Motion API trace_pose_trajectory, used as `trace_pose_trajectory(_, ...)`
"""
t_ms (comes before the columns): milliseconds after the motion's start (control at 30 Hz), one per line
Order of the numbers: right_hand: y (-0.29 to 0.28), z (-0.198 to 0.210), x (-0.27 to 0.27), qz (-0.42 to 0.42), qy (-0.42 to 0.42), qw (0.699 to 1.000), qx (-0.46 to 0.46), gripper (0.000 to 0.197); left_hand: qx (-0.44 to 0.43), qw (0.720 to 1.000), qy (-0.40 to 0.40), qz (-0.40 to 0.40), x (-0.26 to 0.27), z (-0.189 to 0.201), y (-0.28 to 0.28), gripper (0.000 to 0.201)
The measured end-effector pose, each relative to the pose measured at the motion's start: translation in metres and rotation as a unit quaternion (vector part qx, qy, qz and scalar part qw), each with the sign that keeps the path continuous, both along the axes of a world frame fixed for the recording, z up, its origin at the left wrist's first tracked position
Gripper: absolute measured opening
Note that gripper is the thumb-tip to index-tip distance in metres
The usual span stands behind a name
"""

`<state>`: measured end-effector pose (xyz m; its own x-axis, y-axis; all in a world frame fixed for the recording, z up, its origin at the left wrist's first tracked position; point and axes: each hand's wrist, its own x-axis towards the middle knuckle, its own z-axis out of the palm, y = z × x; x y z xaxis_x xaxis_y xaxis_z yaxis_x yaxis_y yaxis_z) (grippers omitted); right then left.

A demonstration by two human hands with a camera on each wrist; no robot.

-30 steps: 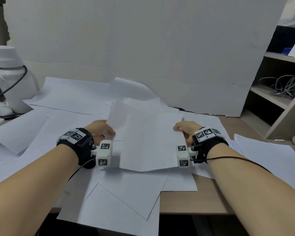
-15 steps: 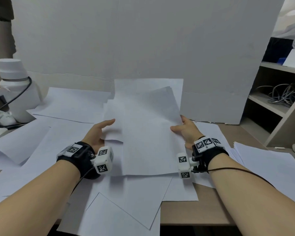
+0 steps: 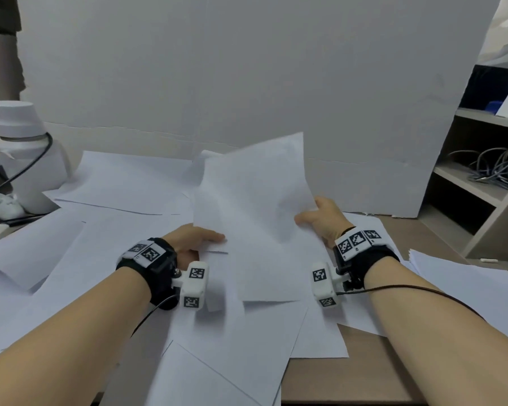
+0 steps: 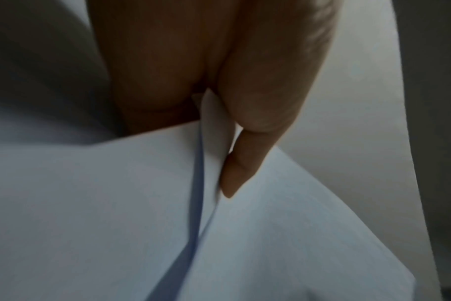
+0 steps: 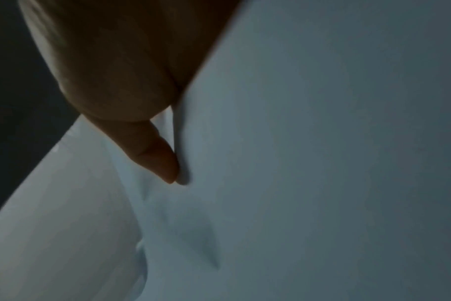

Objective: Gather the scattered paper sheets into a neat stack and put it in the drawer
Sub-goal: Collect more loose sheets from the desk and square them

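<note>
A bundle of white paper sheets [image 3: 252,218] is raised off the desk between both hands, its far edge tipped up toward the back board. My left hand [image 3: 194,238] pinches the bundle's left edge; in the left wrist view the thumb [image 4: 245,163] lies on the sheets [image 4: 90,203] with their edge tucked under it. My right hand [image 3: 320,215] grips the right edge, farther back, and its thumb [image 5: 154,152] presses into the paper [image 5: 322,163]. More loose sheets [image 3: 123,183] lie scattered over the wooden desk [image 3: 364,361], some [image 3: 232,347] hanging over the near edge. No drawer shows.
A white bottle [image 3: 21,153] with a black cable across it stands at the far left. A tall white board [image 3: 247,68] closes off the back. At the right is an open shelf [image 3: 487,171] with coiled cables, and another paper pile [image 3: 467,288] lies in front of it.
The sheets, held low between both hands a second ago, are now lifted and tilted. The right hand moved up and back; the left hand closed its thumb onto the left edge.
</note>
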<state>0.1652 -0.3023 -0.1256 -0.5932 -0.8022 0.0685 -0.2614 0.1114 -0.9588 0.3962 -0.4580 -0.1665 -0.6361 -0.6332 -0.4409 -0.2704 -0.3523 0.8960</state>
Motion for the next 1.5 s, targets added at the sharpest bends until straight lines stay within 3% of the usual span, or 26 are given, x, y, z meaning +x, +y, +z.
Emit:
trace_pose_trajectory(133, -0.005, 0.030, -0.001, 0.000, 0.010, 0.998, -0.065, 0.027, 0.048, 0.998, 0.048, 0.014, 0.002, -0.003, -0.003, 0.045)
trace_pose_trajectory(300, -0.012, 0.052, -0.010, 0.010, -0.013, 0.997, -0.074, 0.031, 0.083, 0.979, 0.173, 0.072, -0.001, -0.008, -0.008, 0.074)
trace_pose_trajectory(367, -0.013, 0.051, -0.013, -0.005, -0.011, 0.999, -0.043, 0.038, 0.059, 0.976, 0.189, 0.092, -0.004, -0.008, -0.007, 0.058)
trace_pose_trajectory(433, -0.015, 0.050, -0.011, -0.017, 0.019, 1.000, -0.017, 0.033, 0.036, 0.976, 0.196, 0.092, -0.010, -0.010, -0.007, 0.046)
trace_pose_trajectory(500, -0.019, 0.054, -0.003, -0.014, 0.098, 0.995, 0.008, 0.020, 0.019, 0.976, 0.195, 0.093, -0.015, -0.011, -0.006, 0.045)
trace_pose_trajectory(667, -0.036, 0.074, 0.023, -0.008, 0.214, 0.977, -0.012, 0.018, 0.009, 0.981, 0.168, 0.095, -0.027, -0.013, -0.006, 0.039)
trace_pose_trajectory(800, -0.046, 0.085, 0.019, -0.074, 0.228, 0.969, -0.055, 0.017, 0.001, 0.978, 0.162, 0.134, -0.026, -0.017, -0.015, 0.029)
trace_pose_trajectory(867, -0.044, 0.083, 0.004, -0.143, 0.169, 0.974, -0.057, 0.026, -0.017, 0.974, 0.161, 0.159, -0.021, -0.020, -0.023, 0.030)
trace_pose_trajectory(967, -0.032, 0.059, -0.019, -0.219, 0.054, 0.974, 0.011, 0.033, -0.051, 0.968, 0.155, 0.189, -0.008, -0.026, -0.040, 0.029)
trace_pose_trajectory(1100, 0.001, 0.018, -0.031, -0.245, -0.056, 0.954, 0.163, 0.034, -0.077, 0.959, 0.179, 0.204, 0.008, -0.028, -0.054, 0.025)
trace_pose_trajectory(1300, 0.033, -0.003, -0.029, -0.232, -0.075, 0.924, 0.295, 0.045, -0.047, 0.949, 0.247, 0.188, 0.030, -0.030, -0.062, 0.037)
trace_pose_trajectory(1500, 0.024, -0.007, 0.004, -0.191, -0.019, 0.910, 0.367, 0.048, -0.014, 0.945, 0.270, 0.183, 0.018, -0.030, -0.053, 0.050)
